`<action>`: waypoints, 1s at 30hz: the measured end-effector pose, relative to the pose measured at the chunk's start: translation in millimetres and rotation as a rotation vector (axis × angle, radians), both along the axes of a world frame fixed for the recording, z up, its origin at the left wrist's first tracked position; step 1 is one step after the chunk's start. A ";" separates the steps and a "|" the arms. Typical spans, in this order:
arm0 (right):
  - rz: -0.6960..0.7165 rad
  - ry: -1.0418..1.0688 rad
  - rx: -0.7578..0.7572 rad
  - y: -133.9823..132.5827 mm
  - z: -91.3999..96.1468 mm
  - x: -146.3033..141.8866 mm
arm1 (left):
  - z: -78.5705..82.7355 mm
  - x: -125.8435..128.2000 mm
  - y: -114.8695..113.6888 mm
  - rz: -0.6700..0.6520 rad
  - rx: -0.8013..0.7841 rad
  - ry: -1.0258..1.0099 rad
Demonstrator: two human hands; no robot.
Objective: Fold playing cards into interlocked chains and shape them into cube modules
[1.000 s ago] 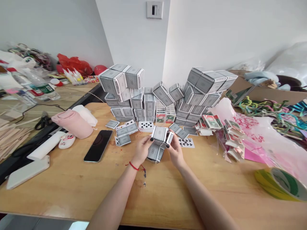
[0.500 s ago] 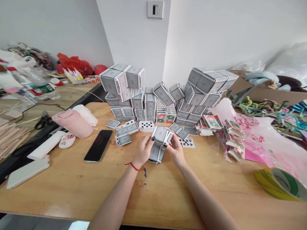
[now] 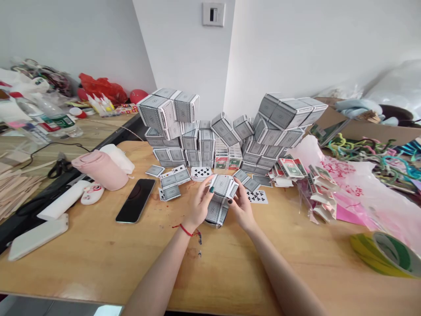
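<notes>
Between my hands is a box shape made of folded playing cards (image 3: 217, 211), grey patterned backs outward, close over the table. My left hand (image 3: 198, 203) grips its left side, thumb on the top face. On the right side, my right hand (image 3: 242, 206) holds it with the thumb at a white-edged card that sticks out at the corner. The fingers behind the box are partly hidden. Beyond it stands a structure of similar card blocks (image 3: 199, 145), with two taller stacks at its sides. Loose cards (image 3: 171, 182) lie left of my hands, and a club card (image 3: 258, 196) lies to the right.
A black phone (image 3: 136, 201) and a pink pouch (image 3: 101, 170) lie on the left. Empty card boxes (image 3: 320, 193), a pink plastic bag (image 3: 365, 175) and a roll of yellow-green tape (image 3: 384, 254) are on the right. Bottles (image 3: 54, 114) stand at the far left.
Both hands stay on the card box. The right thumb has shifted slightly at the box's right corner, and the protruding card edges look closer together. The surroundings have not moved.
</notes>
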State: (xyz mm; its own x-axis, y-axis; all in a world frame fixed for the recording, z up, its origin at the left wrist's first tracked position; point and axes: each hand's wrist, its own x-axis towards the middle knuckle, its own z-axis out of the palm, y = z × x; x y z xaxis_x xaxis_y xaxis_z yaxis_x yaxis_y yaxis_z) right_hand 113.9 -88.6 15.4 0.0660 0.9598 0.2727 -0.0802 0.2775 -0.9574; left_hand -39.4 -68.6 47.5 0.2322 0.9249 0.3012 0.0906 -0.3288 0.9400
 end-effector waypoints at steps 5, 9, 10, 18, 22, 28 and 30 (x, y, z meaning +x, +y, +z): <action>-0.035 -0.036 0.059 -0.4 -7.4 1.0 | 3.6 -1.2 0.6 -0.031 0.034 0.018; -0.039 -0.073 0.071 -0.7 -6.7 1.6 | 4.0 -3.2 1.1 -0.048 0.003 0.024; -0.041 -0.078 0.071 -1.0 -5.2 1.5 | 3.8 -3.5 1.2 -0.043 -0.001 0.021; -0.036 -0.068 0.102 -2.8 0.0 -0.2 | 4.1 -5.1 -0.5 -0.011 0.064 0.085; -0.042 -0.076 0.112 -2.4 -2.1 0.1 | 7.5 -5.6 -1.0 0.043 0.160 0.137; -0.075 -0.156 0.115 -1.1 -0.5 1.6 | 6.3 -4.7 1.4 -0.106 0.081 -0.028; -0.096 -0.202 0.125 -1.0 0.8 2.7 | 5.2 -4.8 2.3 -0.119 0.063 -0.051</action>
